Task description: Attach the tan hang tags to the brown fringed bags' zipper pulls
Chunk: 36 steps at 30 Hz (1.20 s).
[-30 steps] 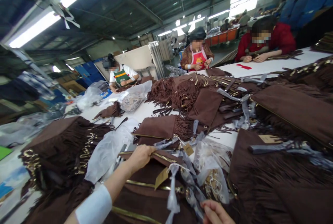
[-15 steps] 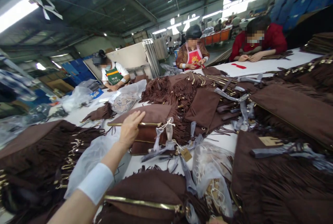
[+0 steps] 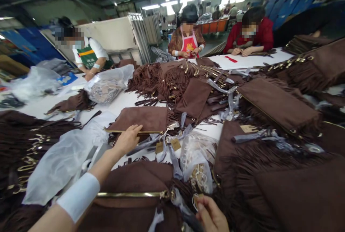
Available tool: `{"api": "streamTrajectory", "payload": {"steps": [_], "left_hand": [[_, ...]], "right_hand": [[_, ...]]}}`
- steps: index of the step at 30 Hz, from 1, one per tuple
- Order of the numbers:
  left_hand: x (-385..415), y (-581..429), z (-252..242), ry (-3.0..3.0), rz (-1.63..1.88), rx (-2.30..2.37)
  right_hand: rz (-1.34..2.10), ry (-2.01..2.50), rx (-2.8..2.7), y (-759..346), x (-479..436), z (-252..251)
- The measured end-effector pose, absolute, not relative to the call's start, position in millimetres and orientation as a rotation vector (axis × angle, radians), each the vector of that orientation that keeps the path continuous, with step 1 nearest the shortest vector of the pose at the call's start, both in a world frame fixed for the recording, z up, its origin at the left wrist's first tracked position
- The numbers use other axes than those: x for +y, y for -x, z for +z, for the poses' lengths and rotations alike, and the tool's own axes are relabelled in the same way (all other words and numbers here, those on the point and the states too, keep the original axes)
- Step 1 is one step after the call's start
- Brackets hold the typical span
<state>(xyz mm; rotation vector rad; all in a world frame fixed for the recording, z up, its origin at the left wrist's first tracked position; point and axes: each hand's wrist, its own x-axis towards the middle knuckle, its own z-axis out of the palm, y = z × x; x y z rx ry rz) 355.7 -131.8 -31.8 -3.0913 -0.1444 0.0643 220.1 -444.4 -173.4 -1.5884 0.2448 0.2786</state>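
Observation:
My left hand rests with outstretched fingers on the zipped edge of a brown fringed pouch, which lies flat. Two kraft hang tags on strings sit by that pouch's zipper end. At the bottom of the picture my right hand pinches a small kraft tag with a white string loop. Just beyond it lies a clear plastic bag holding more strung tags. Nearest me, another brown fringed bag shows its gold zipper.
Brown bags crowd the right side, and a fringed heap lies farther back on the white table. Crumpled clear plastic and gold-clasped bags are at left. Three co-workers sit or stand across the table, one in a green apron.
My right hand has risen into view with a tag. My left hand has slid to the pouch's front edge, and the pouch now lies flatter. The view has turned downward and left-hand things look nearer.

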Motion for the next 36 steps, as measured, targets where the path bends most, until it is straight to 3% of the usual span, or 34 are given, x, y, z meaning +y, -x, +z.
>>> {"api": "streamTrajectory", "payload": {"steps": [3,8,17,21,25,36], "left_hand": [[-164.1,-326.8,-25.5,3.201,-0.016,-0.072],[-227.1,-270.8,-20.0,3.396,-0.19,0.458],[-254.2,-207.0,-14.0,3.469,-0.533,0.736],[-279.0,-193.4,-21.2,3.839,-0.257,0.552],[-313.5,-191.1,-33.9,4.094,-0.01,0.051],[-340.0,-189.3,-46.8,3.929,-0.334,-0.032]], "right_hand": [[0.126,1.813,0.168,-242.9,-453.1,-162.9],[0.001,2.051,0.175,-281.8,-439.4,-143.8],[0.282,1.552,0.231,-285.3,-448.0,-116.9],[0.475,1.015,0.273,-268.6,-463.6,-89.1],[0.552,0.9,0.275,-252.0,-467.5,-70.0],[0.582,0.81,0.221,-208.8,-449.2,-62.4]]}}
